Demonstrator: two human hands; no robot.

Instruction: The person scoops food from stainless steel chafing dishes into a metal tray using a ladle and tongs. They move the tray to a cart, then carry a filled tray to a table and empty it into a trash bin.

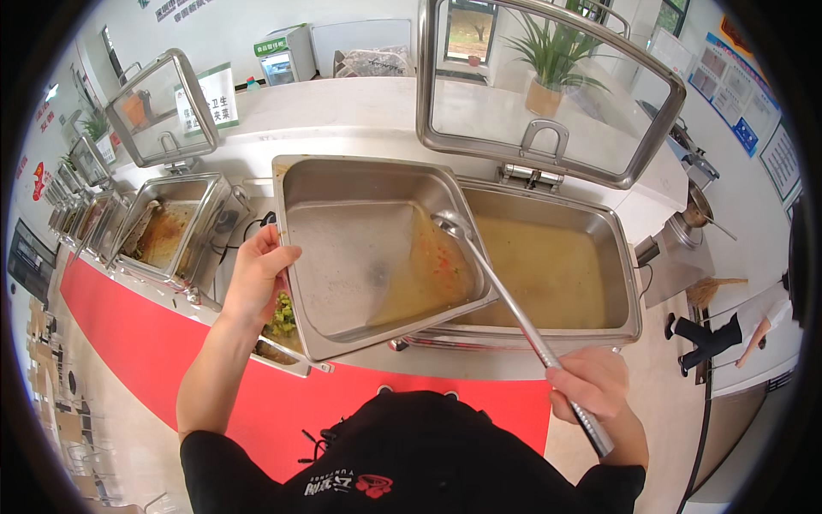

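My left hand point(258, 273) grips the left rim of a steel food pan point(353, 270), which is tilted down to the right. Cloudy liquid with red and orange bits has pooled in its right corner. My right hand point(589, 383) is closed around the handle of a steel ladle point(514, 302), whose bowl lies in the tilted pan near its right wall. The pan's right edge overlaps a chafing dish point(632, 283) holding yellowish broth. A smaller pan with chopped green vegetables point(282, 316) shows partly behind and below my left hand.
An open glass lid point(552, 154) rises behind the broth dish. More chafing dishes point(173, 218) line the counter to the left, the nearest with oily residue. A black cable point(257, 225) lies between. A potted plant point(546, 96) stands behind; a person point(719, 334) is at far right.
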